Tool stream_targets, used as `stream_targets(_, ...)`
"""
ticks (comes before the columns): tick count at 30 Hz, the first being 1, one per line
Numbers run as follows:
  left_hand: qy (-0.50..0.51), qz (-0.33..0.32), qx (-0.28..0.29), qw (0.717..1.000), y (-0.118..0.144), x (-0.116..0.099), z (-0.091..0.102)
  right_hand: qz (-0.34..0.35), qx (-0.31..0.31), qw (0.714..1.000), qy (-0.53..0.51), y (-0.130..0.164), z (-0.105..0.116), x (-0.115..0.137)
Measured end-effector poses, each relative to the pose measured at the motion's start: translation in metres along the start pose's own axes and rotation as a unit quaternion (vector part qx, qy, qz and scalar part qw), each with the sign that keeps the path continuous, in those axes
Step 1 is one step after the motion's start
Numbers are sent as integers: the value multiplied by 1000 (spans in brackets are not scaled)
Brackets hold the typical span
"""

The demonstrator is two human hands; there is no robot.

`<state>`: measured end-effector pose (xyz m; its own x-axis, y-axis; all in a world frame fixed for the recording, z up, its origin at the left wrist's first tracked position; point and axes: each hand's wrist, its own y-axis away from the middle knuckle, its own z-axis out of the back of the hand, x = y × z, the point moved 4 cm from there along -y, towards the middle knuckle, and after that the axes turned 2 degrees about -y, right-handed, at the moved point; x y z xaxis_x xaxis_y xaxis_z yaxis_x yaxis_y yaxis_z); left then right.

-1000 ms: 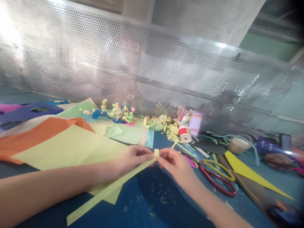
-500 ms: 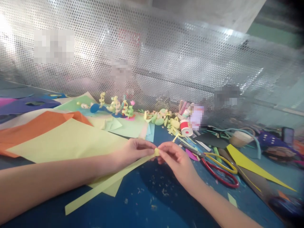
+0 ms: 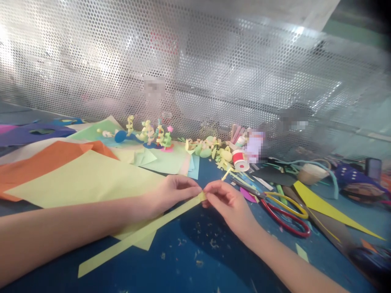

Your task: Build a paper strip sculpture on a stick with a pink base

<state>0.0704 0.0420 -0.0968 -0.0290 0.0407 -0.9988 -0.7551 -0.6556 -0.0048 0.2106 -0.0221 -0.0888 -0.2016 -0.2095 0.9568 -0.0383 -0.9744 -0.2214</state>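
Left grip (image 3: 171,196): my thumb and fingers pinch together at the far end of a pale yellow strip (image 3: 152,224).
Right grip (image 3: 227,203): my thumb and forefinger close on the same end, fingertips meeting the left ones; a small fold or curl seems to sit between them.
Strip: its long axis slants from my fingertips down to the left and towards me, beside my left forearm, crossing a corner of the yellow sheet (image 3: 91,179). Whether its loose end touches the blue desk (image 3: 220,268), I cannot tell.
Nearer hand: both meet at the tip, but the strip's length lies on my left side.
Scissors (image 3: 259,195): just beyond my right hand, handles pointing right.
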Motion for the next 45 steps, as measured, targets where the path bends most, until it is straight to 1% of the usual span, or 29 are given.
stream_targets(4,-1,-7,-4,1000,-2,3,2,-3,-5,1000,12,0,-1,1)
stream_targets(10,-3,-26,-34,999,-3,4,2,-20,0,1000,1,1,0,-1)
stream_targets(13,-9,-28,-41,999,-3,5,3,-33,-2,999,-8,0,0,-2)
stream_targets(20,-21,-36,-31,999,-3,4,4,-41,13,999,13,-2,-3,-2)
stream_targets(26,-61,-28,-10,998,-4,1,4,-42,20,999,25,0,-3,-2)
stream_targets(29,-18,-20,-16,1000,-5,2,4,-15,3,998,54,2,-2,0)
stream_targets(31,35,-13,-30,999,-6,3,5,36,-34,995,88,4,1,3)
stream_targets(33,82,-7,-44,996,-7,5,6,106,-57,983,141,6,2,8)
stream_targets(35,110,-7,-55,992,-7,7,7,165,-54,963,206,8,0,11)
stream_targets(36,115,-9,-59,992,-8,7,7,184,-48,953,236,9,-2,12)
stream_targets(38,112,-13,-61,992,-8,8,8,202,-38,938,278,10,-4,14)
stream_targets(40,104,-18,-59,993,-8,9,8,208,-35,933,292,10,-5,15)
stream_targets(45,92,-20,-66,993,-7,10,8,188,-36,943,273,10,-4,18)
